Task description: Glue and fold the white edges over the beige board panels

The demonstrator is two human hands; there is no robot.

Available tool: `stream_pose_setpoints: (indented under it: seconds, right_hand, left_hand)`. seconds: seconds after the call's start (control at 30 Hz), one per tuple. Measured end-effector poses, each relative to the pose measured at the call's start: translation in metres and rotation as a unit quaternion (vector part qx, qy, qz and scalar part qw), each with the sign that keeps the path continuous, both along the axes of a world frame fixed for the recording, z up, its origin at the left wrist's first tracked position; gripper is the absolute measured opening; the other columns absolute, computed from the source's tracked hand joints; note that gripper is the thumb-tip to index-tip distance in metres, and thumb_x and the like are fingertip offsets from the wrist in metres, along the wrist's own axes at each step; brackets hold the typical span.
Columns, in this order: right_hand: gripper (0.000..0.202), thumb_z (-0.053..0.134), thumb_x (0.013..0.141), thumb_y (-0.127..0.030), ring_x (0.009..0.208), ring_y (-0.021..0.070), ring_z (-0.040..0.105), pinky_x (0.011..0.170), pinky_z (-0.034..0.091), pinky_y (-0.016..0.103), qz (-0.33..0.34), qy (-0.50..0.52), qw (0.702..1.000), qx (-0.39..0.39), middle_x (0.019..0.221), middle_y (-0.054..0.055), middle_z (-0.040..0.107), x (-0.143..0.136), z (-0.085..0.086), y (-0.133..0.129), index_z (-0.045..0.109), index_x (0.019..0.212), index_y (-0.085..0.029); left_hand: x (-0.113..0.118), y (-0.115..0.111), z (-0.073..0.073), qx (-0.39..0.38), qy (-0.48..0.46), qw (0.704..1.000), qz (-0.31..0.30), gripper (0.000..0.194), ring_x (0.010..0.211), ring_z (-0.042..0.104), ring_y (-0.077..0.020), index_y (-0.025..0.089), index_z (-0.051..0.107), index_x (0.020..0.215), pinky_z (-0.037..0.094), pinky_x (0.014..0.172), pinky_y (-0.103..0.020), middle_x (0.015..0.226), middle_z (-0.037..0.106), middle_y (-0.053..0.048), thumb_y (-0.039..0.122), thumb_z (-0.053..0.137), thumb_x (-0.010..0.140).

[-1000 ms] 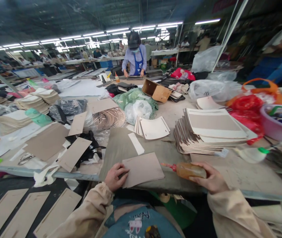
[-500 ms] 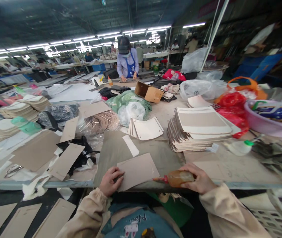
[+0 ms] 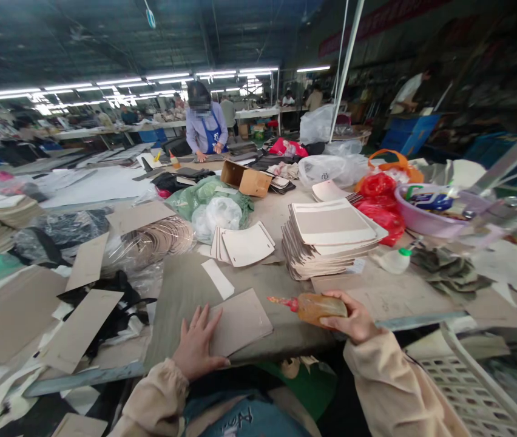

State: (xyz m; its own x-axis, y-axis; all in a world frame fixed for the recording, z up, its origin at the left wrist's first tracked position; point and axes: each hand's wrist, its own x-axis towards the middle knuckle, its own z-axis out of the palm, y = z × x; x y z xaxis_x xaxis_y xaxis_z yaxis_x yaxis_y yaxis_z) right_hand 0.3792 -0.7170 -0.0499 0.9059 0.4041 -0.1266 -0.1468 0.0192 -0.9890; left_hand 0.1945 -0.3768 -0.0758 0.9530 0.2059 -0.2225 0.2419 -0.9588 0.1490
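A beige-grey rectangular panel lies on the dark work mat right in front of me. My left hand rests flat with fingers spread over the panel's left edge. To the right, my right hand is closed around a glue bottle with amber contents and a red nozzle. The bottle is held sideways, its tip pointing left above the mat, apart from the panel. Just beyond the panel lies a white strip.
Curved white pieces and a tall stack of panels stand behind the mat. Loose panels lie on the left. A purple basin sits at right, a plastic crate below. A co-worker works across the table.
My left hand has opened from a curled grip into spread fingers on the panel. The bottle's nozzle has lifted away from the panel's right edge. The camera view has turned right.
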Motion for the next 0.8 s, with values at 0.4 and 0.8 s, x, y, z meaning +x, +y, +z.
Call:
stream_pose_setpoints:
  seconds: [0.4, 0.8]
  right_hand:
    - [0.060, 0.081, 0.045, -0.040, 0.077, 0.0221, 0.062, 0.068, 0.053, 0.032, -0.047, -0.060, 0.994, -0.084, 0.088, 0.005, 0.065, 0.001, -0.009, 0.002, 0.058, 0.097, -0.019]
    - [0.055, 0.079, 0.048, -0.034, 0.081, 0.0210, 0.060, 0.070, 0.050, 0.028, -0.031, -0.064, 0.995, -0.065, 0.091, 0.005, 0.063, 0.001, -0.020, 0.009, 0.060, 0.098, -0.019]
  left_hand:
    - [0.005, 0.002, 0.013, -0.044, 0.016, 0.999, 0.004, 0.111, 0.136, 0.009, -0.0405, 0.028, 0.018, 0.143, 0.008, 0.101, -0.067, 0.147, 0.021, -0.019, 0.062, 0.070, 0.051]
    - [0.071, 0.063, 0.085, -0.070, -0.156, 0.984, 0.045, 0.094, 0.129, 0.029, -0.0376, 0.023, 0.021, 0.142, 0.021, 0.102, -0.061, 0.139, 0.033, -0.016, 0.064, 0.060, 0.066]
